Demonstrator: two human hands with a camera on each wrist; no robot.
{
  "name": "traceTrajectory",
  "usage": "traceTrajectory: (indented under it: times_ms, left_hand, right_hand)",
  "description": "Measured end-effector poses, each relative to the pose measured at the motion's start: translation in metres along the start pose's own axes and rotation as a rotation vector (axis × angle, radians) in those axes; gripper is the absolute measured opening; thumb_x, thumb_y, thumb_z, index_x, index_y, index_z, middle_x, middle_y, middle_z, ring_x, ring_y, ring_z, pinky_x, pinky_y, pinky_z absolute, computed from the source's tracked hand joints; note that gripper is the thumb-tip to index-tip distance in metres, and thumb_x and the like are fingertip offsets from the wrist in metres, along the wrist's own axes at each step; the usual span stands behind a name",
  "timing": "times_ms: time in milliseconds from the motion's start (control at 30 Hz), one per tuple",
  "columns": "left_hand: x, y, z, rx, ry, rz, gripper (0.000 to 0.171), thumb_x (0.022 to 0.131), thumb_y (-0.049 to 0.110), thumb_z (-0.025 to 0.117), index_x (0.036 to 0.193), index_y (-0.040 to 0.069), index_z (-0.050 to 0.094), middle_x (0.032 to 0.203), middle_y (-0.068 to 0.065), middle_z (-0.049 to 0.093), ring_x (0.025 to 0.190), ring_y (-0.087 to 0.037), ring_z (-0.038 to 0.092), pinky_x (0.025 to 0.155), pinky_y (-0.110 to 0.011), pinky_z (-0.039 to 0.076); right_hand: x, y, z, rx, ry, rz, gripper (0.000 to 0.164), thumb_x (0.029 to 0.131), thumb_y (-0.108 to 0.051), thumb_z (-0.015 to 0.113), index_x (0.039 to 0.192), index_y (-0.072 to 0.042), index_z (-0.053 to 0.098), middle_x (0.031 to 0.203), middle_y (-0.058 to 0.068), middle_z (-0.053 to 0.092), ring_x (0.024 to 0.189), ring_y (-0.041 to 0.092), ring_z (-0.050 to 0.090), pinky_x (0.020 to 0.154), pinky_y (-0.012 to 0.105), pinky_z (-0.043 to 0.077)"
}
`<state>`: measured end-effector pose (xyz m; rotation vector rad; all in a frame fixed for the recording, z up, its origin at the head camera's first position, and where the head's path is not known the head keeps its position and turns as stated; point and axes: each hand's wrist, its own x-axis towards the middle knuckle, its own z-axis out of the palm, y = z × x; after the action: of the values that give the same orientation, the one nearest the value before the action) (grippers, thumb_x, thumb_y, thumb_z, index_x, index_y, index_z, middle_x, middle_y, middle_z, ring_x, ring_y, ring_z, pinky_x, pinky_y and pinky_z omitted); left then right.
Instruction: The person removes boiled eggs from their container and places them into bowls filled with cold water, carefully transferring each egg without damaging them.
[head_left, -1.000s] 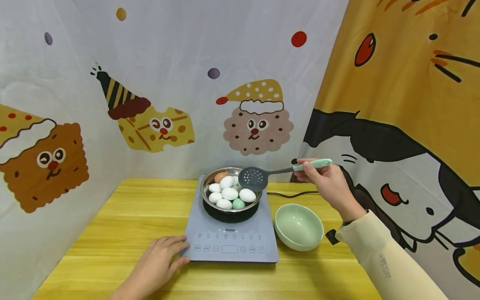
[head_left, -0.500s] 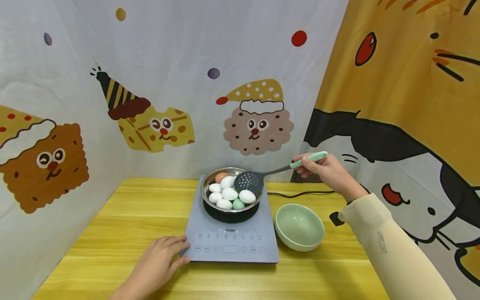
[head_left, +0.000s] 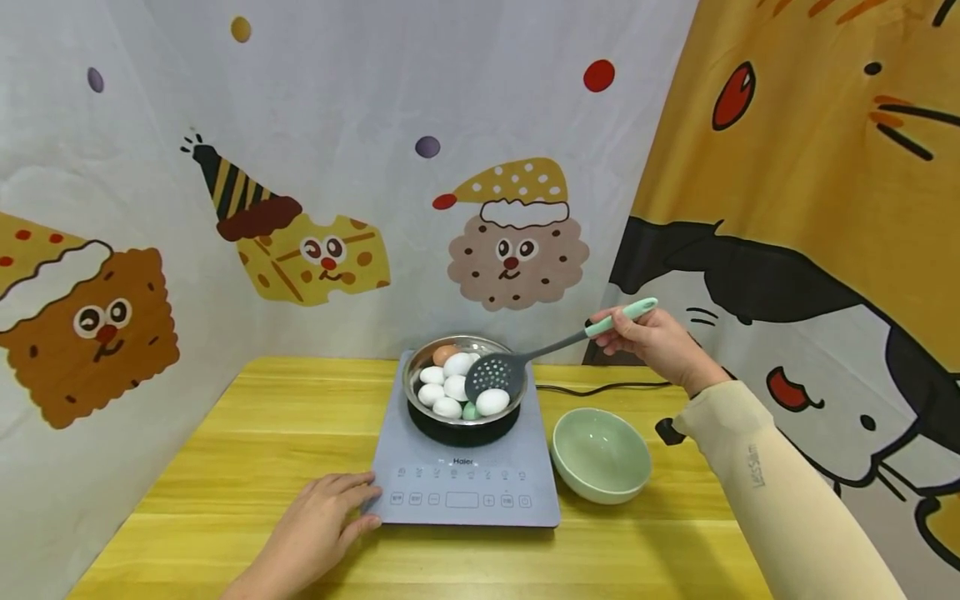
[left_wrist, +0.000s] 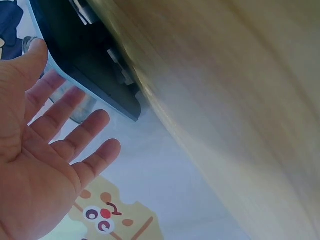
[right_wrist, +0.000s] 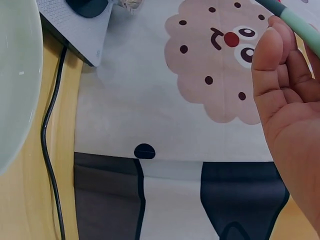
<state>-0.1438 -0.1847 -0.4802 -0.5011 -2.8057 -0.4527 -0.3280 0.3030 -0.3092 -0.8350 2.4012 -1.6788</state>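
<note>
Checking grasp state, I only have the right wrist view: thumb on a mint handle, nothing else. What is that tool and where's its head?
Observer: It is a slotted spoon; the right hand pinches its mint handle, and the head is tilted down into the steel pot.
Operator: Anything in the pot?
Observer: Eggs, mostly white, with one brown egg at the back.
Operator: Left hand?
Observer: The left hand lies flat on the table, fingertips touching the front left corner of the induction cooker.
</note>
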Motion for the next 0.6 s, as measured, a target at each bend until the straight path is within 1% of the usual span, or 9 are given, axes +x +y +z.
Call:
traceTrajectory:
  times_ms: [100, 167, 333, 433, 500, 600]
  left_hand:
    - [0.0, -0.001, 0.0, -0.003, -0.003, -0.006, 0.038, 0.09, 0.033, 0.085, 0.125, 0.017, 0.079, 0.139, -0.005, 0.074, 0.126, -0.031, 0.069, 0.111, -0.057, 0.055]
    - [0.0, -0.001, 0.0, -0.003, -0.001, -0.006, 0.038, 0.09, 0.033, 0.085, 0.125, 0.017, 0.079, 0.139, -0.004, 0.074, 0.125, -0.031, 0.069, 0.11, -0.057, 0.055]
    - [0.0, -0.001, 0.0, -0.006, 0.002, -0.008, 0.039, 0.09, 0.034, 0.086, 0.124, 0.017, 0.08, 0.139, -0.004, 0.074, 0.125, -0.031, 0.069, 0.109, -0.057, 0.056]
    - [0.0, 0.0, 0.0, -0.01, -0.003, -0.012, 0.039, 0.09, 0.034, 0.086, 0.124, 0.017, 0.08, 0.139, -0.005, 0.074, 0.125, -0.031, 0.069, 0.109, -0.057, 0.056]
    - [0.0, 0.0, 0.0, -0.012, -0.006, -0.014, 0.038, 0.09, 0.034, 0.086, 0.124, 0.017, 0.079, 0.14, -0.005, 0.074, 0.125, -0.031, 0.069, 0.109, -0.057, 0.056]
    - [-0.001, 0.001, 0.0, -0.014, -0.01, -0.018, 0.038, 0.09, 0.034, 0.086, 0.125, 0.017, 0.079, 0.14, -0.005, 0.073, 0.124, -0.031, 0.07, 0.109, -0.057, 0.056]
  right_hand:
    - [0.003, 0.001, 0.002, 0.03, 0.012, 0.008, 0.049, 0.116, -0.031, 0.046, 0.131, 0.011, 0.064, 0.102, -0.001, 0.076, 0.095, 0.016, 0.068, 0.085, 0.024, 0.062]
    - [0.005, 0.002, 0.005, 0.046, 0.032, 0.024, 0.052, 0.116, -0.035, 0.046, 0.131, 0.011, 0.064, 0.101, -0.001, 0.075, 0.094, 0.017, 0.066, 0.083, 0.024, 0.061]
    - [0.011, 0.006, 0.012, 0.118, 0.122, 0.101, 0.061, 0.114, -0.045, 0.047, 0.131, 0.012, 0.063, 0.096, -0.001, 0.072, 0.089, 0.016, 0.063, 0.078, 0.025, 0.059]
    - [0.014, 0.012, 0.015, 0.172, 0.174, 0.149, 0.061, 0.112, -0.048, 0.05, 0.13, 0.008, 0.065, 0.094, -0.001, 0.071, 0.086, 0.016, 0.062, 0.076, 0.025, 0.057]
    - [0.014, 0.017, 0.015, 0.204, 0.176, 0.166, 0.057, 0.112, -0.049, 0.05, 0.127, 0.004, 0.068, 0.093, -0.001, 0.071, 0.086, 0.016, 0.061, 0.075, 0.026, 0.056]
    - [0.015, 0.022, 0.014, 0.241, 0.143, 0.166, 0.048, 0.112, -0.047, 0.049, 0.122, -0.006, 0.073, 0.095, -0.002, 0.073, 0.087, 0.017, 0.062, 0.076, 0.026, 0.056]
